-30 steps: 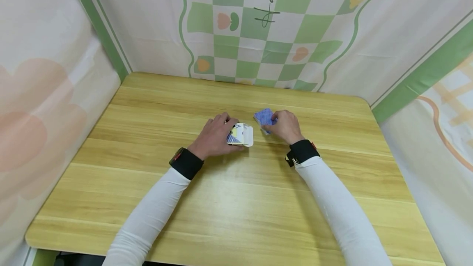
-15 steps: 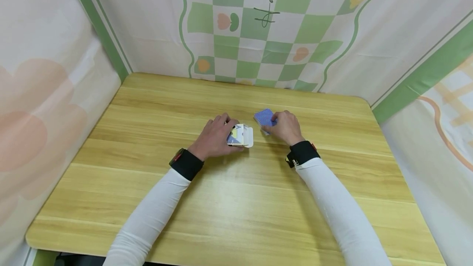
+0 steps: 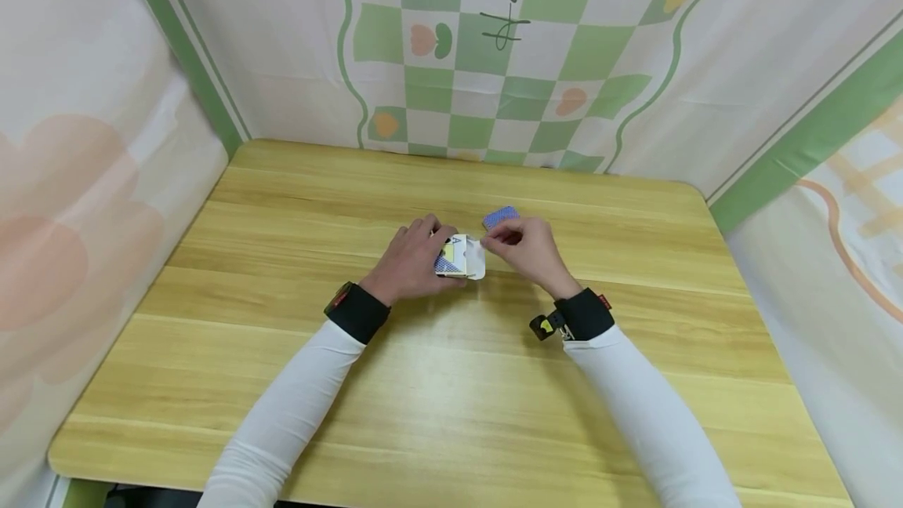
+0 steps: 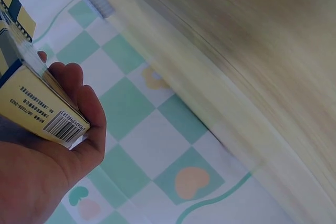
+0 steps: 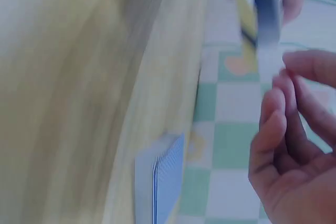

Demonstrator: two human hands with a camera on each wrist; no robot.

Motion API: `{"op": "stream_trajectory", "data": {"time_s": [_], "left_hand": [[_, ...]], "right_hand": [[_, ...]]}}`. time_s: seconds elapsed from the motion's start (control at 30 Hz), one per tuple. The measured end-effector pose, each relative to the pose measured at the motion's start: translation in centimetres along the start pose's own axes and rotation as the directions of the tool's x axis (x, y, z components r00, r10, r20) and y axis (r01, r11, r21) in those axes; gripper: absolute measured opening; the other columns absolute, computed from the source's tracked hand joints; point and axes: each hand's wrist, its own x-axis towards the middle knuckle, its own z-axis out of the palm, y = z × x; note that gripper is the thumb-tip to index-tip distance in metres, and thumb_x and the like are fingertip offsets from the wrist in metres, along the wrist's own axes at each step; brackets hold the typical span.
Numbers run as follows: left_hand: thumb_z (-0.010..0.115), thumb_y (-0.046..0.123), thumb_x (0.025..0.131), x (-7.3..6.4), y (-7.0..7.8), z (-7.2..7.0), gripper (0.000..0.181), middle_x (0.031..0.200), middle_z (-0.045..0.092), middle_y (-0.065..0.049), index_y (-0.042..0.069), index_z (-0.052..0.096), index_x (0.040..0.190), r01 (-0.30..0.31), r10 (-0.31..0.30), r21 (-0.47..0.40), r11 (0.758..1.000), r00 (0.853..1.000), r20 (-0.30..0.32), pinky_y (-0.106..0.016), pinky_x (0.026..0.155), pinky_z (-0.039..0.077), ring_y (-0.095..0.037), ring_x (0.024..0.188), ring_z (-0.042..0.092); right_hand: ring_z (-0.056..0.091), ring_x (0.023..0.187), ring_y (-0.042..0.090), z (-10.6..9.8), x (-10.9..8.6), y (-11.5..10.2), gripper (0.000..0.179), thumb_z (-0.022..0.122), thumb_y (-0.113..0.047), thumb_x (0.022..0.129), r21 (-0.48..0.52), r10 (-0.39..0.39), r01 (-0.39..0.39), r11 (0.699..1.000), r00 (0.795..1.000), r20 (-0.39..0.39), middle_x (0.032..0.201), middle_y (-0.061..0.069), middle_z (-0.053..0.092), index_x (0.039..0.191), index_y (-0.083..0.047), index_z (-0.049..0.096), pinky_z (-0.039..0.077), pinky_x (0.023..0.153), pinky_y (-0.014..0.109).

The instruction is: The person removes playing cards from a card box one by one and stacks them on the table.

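Note:
My left hand (image 3: 411,261) grips a playing-card box (image 3: 453,257) just above the table, its flap end turned to the right. A barcode shows on the end of the yellow card box (image 4: 44,106) in the left wrist view. My right hand (image 3: 531,251) is at the flap, fingers curled and thumb meeting the fingertips. The right wrist view shows nothing between those fingertips (image 5: 286,59), which look slightly apart from the box. A stack of blue-backed playing cards (image 3: 499,215) lies on the table behind my right hand, which partly hides it.
The wooden table (image 3: 339,382) has rounded corners. A patterned curtain (image 3: 487,92) hangs along its back edge, with more fabric at the left and right sides.
My right hand has let go of the card stack and moved left and slightly towards me, up to the box flap. The left hand keeps its grip on the card box, nearly still.

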Motion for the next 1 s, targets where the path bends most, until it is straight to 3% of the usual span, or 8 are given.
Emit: {"op": "stream_trajectory", "data": {"time_s": [0.1,0.23,0.6,1.0], "left_hand": [[0.068,0.062,0.066,0.1,0.0,0.0,0.075,0.103,0.041,0.001,0.018,0.049,0.124,-0.009,0.009,0.002,1.000,1.000,-0.005,-0.032,0.072,0.033,-0.014,0.089,0.039],[0.067,0.063,0.066,0.1,0.2,0.1,0.075,0.105,0.042,0.000,0.019,0.049,0.124,-0.021,0.021,0.013,1.000,1.000,-0.010,-0.033,0.073,0.034,-0.014,0.091,0.040],[0.068,0.062,0.066,0.2,0.8,0.1,0.075,0.108,0.043,-0.001,0.019,0.049,0.124,-0.035,0.035,0.003,0.999,0.999,-0.021,-0.034,0.076,0.034,-0.016,0.095,0.041],[0.069,0.061,0.066,0.4,0.9,0.1,0.076,0.109,0.043,-0.001,0.018,0.048,0.125,-0.051,0.051,0.003,0.999,0.998,-0.022,-0.035,0.076,0.034,-0.017,0.095,0.042]], "right_hand": [[0.057,0.068,0.017,0.4,-0.5,-0.6,0.014,0.068,-0.028,0.081,0.044,-0.013,0.010,0.999,0.997,0.072,0.079,-0.002,0.063,0.085,-0.015,0.070,0.045,0.060,0.031],[0.057,0.069,0.016,1.0,-0.8,-0.7,0.013,0.070,-0.027,0.079,0.021,-0.012,0.009,1.000,0.994,0.110,0.077,-0.004,0.064,0.083,-0.015,0.070,0.046,0.061,0.030],[0.055,0.067,0.017,1.8,-1.0,-0.7,0.008,0.068,-0.019,0.079,-0.014,0.056,-0.055,0.998,0.993,0.105,0.072,-0.001,0.061,0.079,-0.011,0.068,0.044,0.059,0.030],[0.055,0.068,0.020,1.5,-1.0,-0.4,0.010,0.068,-0.019,0.079,0.022,0.105,-0.110,0.994,0.984,0.144,0.074,0.002,0.061,0.079,-0.010,0.066,0.044,0.058,0.031]]}}
